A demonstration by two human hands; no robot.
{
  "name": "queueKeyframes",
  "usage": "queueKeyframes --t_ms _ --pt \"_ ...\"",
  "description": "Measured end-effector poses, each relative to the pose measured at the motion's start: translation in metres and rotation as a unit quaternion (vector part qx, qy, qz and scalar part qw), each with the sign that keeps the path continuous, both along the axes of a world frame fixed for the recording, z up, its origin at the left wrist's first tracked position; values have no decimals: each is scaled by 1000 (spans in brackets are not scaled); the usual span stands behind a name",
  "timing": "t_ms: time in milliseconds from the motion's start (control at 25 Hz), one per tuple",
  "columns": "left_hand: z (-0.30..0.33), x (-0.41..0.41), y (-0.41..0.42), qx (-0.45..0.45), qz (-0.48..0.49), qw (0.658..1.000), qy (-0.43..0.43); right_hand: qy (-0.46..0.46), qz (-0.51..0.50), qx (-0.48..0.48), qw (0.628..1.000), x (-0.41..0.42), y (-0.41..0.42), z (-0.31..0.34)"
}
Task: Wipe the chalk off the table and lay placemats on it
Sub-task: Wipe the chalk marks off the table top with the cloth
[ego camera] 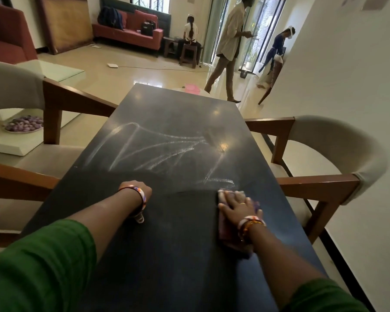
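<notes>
On the near end of the dark table point(185, 255) the right hand point(235, 202) lies flat, fingers spread and straight, pressing a purplish cloth point(229, 235) against the top just below the chalk. The left hand point(136, 188) rests further left on the bare surface; its fingers are tucked out of sight past the wrist, so I cannot tell whether they are curled or holding anything, though a small white piece showing under the wrist may be part of a bangle.

Judging by the surface, the wiping is perhaps a third done: the strip nearest the person looks matt and free of marks, while broad white chalk scribbles point(167, 152) cover the middle of the table, starting right at the cloth's far edge. The far end looks glossy with only faint smears. No placemats are in view anywhere on the table or the chairs point(338, 140) on either side, so that step seems wholly ahead.
</notes>
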State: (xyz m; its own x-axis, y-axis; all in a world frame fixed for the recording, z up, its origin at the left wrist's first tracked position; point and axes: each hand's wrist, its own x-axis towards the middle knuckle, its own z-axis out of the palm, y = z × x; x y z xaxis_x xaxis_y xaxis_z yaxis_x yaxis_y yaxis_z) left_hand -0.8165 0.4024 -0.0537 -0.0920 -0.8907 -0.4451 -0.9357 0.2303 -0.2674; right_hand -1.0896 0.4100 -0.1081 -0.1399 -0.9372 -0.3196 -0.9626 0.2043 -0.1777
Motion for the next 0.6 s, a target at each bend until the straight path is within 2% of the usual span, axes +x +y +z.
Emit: queueKeyframes --t_ms 80,160,240,360,440,520,600 --pt "-2 4 0 -9 6 1000 13 36 -65 10 997 -33 5 4" --pt "-1 5 -1 -19 11 1000 20 77 -60 0 995 -21 5 6" --pt "-1 5 -2 -20 13 1000 19 69 4 -12 998 23 -1 5" --pt "1 0 -4 -17 0 1000 0 33 180 -5 983 99 4 5" --pt "2 -2 -6 -12 -3 1000 -3 17 220 2 975 105 2 5" --pt "1 2 -6 -9 0 1000 3 15 162 -5 987 69 -7 0" --pt "-3 7 -5 -11 10 1000 23 16 48 -5 999 15 -12 -2"
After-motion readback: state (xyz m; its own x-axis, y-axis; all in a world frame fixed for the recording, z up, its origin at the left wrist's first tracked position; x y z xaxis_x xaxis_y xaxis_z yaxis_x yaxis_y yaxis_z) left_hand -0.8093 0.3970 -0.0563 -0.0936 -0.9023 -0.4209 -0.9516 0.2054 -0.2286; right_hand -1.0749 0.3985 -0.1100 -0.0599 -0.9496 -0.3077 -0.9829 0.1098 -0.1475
